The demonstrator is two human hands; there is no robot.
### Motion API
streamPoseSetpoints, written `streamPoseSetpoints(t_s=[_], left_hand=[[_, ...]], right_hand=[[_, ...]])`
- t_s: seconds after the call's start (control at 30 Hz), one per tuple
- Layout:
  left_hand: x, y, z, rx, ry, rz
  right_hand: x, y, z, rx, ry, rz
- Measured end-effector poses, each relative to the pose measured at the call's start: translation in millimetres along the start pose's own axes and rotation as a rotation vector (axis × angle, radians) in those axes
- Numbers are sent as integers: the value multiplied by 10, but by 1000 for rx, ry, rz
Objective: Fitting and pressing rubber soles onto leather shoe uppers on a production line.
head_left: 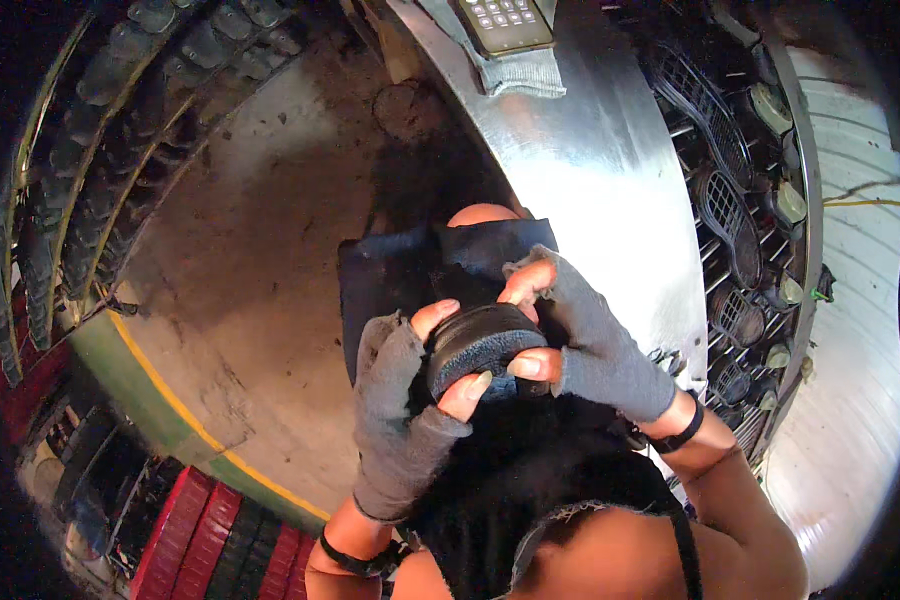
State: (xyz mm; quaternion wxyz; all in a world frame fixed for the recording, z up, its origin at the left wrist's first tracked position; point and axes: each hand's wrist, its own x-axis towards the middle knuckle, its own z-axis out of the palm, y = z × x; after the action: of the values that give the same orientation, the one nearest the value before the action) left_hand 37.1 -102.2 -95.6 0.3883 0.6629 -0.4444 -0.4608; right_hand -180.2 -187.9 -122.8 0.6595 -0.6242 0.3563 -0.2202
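The head-worn fisheye looks down closely at both hands (400, 400).

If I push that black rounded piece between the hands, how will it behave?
The black rounded piece looks rubbery, so it probably flexes rather than cracks. Its textured face suggests some grip, not slipperiness. Its curved outline might let it rock on edge.

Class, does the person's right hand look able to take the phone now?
Probably not yet: the right hand grips a black sole-like piece, and the phone lies well ahead on grey knit fabric, though nothing visible blocks the way.
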Motion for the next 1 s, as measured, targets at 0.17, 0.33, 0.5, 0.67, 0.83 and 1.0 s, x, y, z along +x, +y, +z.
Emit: streamPoseSetpoints(t_s=[0.17,0.33,0.5,0.67,0.83,1.0], left_hand=[[105,-106,-121,-185,-177,-44],[-192,-66,-184,22,-211,246],[-745,435,61,-681,-330,18],[-851,1206,357,496,-613,1153],[-868,1776,892,531,-472,1366],[-574,940,695,187,-356,647]], right_hand=[[192,-123,-42,188,-58,130],[-126,-403,125,5,-153,-52],[-941,-672,180,13,-78,-150],[-1681,-912,-154,614,145,265],[-2402,-950,-474,480,431,155],[-3748,-498,-1319,473,989,-105]])
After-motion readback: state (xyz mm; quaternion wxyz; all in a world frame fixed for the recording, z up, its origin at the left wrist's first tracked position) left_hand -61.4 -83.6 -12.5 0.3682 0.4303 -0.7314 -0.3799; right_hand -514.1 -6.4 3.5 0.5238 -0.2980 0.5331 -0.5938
